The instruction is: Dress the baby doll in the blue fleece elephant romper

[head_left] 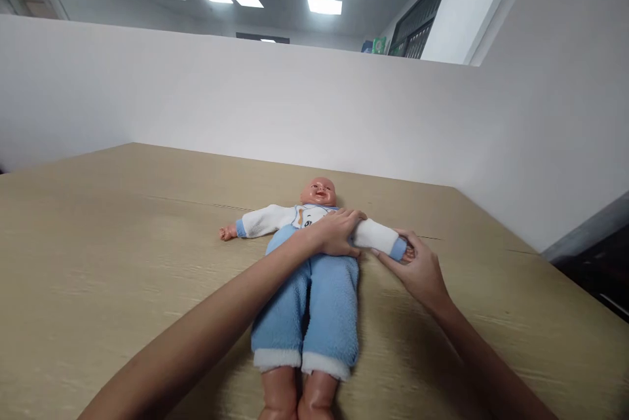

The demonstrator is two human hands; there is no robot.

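Observation:
A baby doll (314,289) lies on its back on the wooden table (98,243), its head away from me. It wears a white top with blue cuffs and fluffy blue trousers. My left hand (337,233) rests on the doll's chest and grips the upper part of the sleeve on the right side of the view. My right hand (417,266) is closed around the blue cuff and small hand at the end of that same arm. The doll's other arm lies stretched out to the left on the table.
A white partition wall (246,99) stands along the far edge of the table and turns along the right side. The table's right edge drops off to a dark floor area (594,269). Ceiling lights show above the partition.

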